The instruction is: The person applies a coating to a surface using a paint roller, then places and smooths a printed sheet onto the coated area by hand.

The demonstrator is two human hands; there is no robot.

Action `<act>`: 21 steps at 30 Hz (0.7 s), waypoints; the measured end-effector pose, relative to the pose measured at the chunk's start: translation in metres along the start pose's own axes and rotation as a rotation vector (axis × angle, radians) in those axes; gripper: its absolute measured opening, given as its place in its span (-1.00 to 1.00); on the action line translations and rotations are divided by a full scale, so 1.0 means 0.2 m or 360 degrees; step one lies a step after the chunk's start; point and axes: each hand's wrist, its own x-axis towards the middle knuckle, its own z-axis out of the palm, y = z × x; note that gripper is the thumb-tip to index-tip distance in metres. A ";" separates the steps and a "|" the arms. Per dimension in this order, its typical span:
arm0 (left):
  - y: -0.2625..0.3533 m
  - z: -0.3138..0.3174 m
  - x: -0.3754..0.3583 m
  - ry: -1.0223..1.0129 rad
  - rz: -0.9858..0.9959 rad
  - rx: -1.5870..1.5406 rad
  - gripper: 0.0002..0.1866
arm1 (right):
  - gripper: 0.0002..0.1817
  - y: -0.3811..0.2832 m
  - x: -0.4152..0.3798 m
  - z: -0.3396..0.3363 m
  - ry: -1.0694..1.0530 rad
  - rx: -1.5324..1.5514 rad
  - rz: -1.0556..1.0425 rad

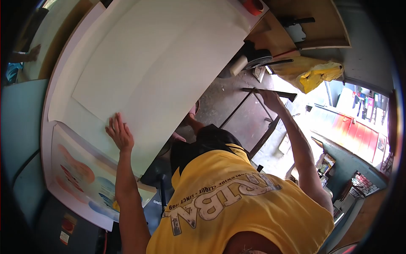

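My left hand lies flat with its fingers stretched out on a large white sheet, near the sheet's lower edge. Beneath it, toward the lower left, shows a printed sheet with orange, red and blue brush-like shapes. Out to the right, my right hand is closed at the top bar of a dark metal frame with thin legs; its fingertips are partly hidden. The frame stands on the floor beside the table.
A red-orange tape roll sits at the table's far corner. A yellow bag hangs at the right, near a bright doorway. A fan-like round thing stands on the concrete floor. Another hand appears at the upper left.
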 end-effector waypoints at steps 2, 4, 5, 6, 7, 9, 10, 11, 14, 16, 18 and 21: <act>0.00 0.02 0.00 0.0006 -0.0025 0.0031 -0.42 | -0.76 0.26 -0.16 0.15 -0.0068 -0.0142 0.0020; 0.00 0.02 0.01 0.0031 -0.0029 0.0015 -0.42 | -0.79 0.14 -0.19 0.08 0.0198 0.0115 -0.0041; 0.00 0.02 0.00 0.0012 -0.0025 0.0015 -0.41 | -0.80 0.11 -0.20 0.09 0.0333 0.0206 -0.0117; 0.00 0.00 -0.02 0.0011 -0.0017 0.0006 -0.41 | -0.82 0.04 -0.12 0.08 0.0517 -0.0064 -0.0529; 0.01 -0.01 -0.01 0.0019 -0.0009 0.0000 -0.41 | -0.81 -0.09 -0.04 0.04 0.0365 0.0032 -0.0333; 0.00 -0.02 0.01 0.0048 0.0008 0.0000 -0.41 | -0.80 -0.41 0.18 0.01 0.0563 0.0003 -0.0535; 0.01 -0.02 0.01 0.0058 0.0016 0.0001 -0.41 | -0.82 -0.69 0.23 -0.10 0.0423 -0.0079 -0.0466; 0.01 -0.02 0.01 0.0072 0.0028 0.0000 -0.41 | -0.81 -0.77 0.37 -0.04 0.0356 -0.0249 -0.0574; 0.01 -0.01 0.00 0.0068 0.0022 0.0024 -0.41 | -0.78 -1.05 0.60 -0.01 0.0356 -0.0295 -0.0705; 0.00 -0.01 0.01 0.0076 0.0024 0.0027 -0.41 | -0.76 -1.09 0.66 0.06 0.0266 -0.0066 -0.0387; 0.00 0.00 -0.01 0.0078 0.0031 0.0021 -0.41 | -0.78 -1.04 0.60 0.12 0.0211 -0.0229 -0.0585; 0.00 0.00 -0.01 0.0116 0.0041 0.0024 -0.40 | -0.81 -0.74 0.31 0.30 0.0188 -0.0195 -0.0498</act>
